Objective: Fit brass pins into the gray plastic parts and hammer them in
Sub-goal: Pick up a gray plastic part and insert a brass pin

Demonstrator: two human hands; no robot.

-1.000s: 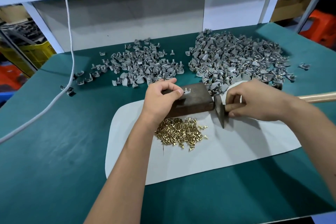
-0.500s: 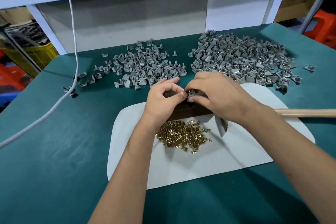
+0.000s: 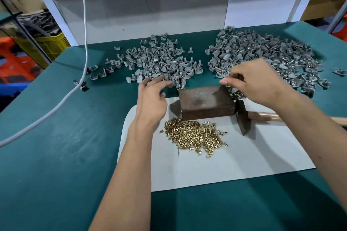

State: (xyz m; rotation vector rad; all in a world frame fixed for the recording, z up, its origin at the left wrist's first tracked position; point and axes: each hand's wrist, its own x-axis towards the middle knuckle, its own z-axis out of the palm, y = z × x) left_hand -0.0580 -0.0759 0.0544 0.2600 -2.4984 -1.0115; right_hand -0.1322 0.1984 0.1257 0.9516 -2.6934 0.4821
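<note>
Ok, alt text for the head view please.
Two bare hands hover by a rusty metal block: left hand open, right hand pinching at the right gray-part pile. Brass pins and hammer lie on a white mat.

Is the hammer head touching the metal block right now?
Touching. The head view shows the hammer head butted against the right end of the metal block, no gap visible.

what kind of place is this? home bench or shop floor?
Likely a small factory assembly bench, not a home. Two bulk heaps of gray plastic parts lie on a green-covered table, loose brass pins are piled beside a metal block, and stacked crates stand alongside.
</note>
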